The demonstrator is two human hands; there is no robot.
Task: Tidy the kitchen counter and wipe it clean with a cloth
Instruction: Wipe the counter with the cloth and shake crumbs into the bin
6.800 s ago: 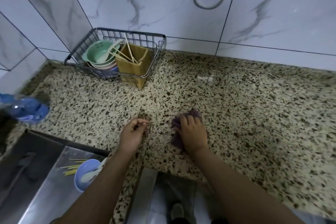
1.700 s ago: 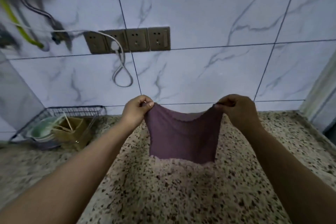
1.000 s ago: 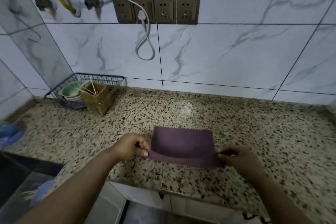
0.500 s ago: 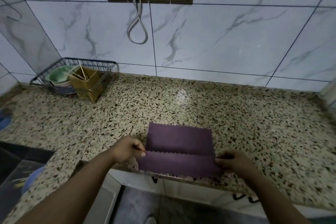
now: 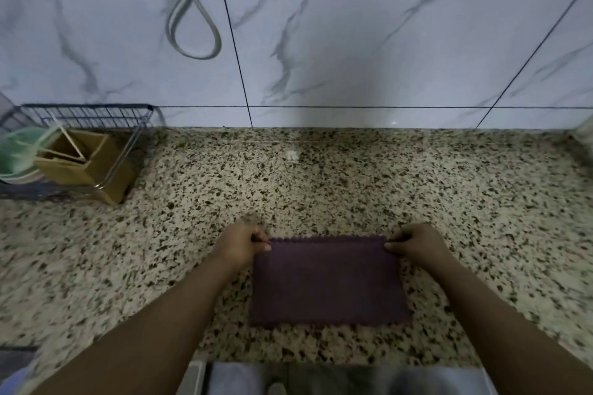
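Looking down, I see the speckled stone surface (image 5: 321, 176) filling most of the view, backed by a marble-patterned tiled wall (image 5: 353, 35) with a looped grey cable (image 5: 192, 29) hanging on it. At the surface's far left corner stands a wire basket (image 5: 96, 115) holding a tan wooden box (image 5: 83, 160) with sticks in it and pale green bowls (image 5: 16, 151). The purple cloth (image 5: 327, 282) lies flat as a folded rectangle near the surface's front edge, roughly at its middle. My left hand (image 5: 239, 245) pinches the cloth's far left corner between thumb and curled fingers (image 5: 261, 239); my right hand (image 5: 417, 244) pinches the far right corner the same way. Both hands sit at the cloth's scalloped far edge, with the rest of the cloth lying between my forearms.
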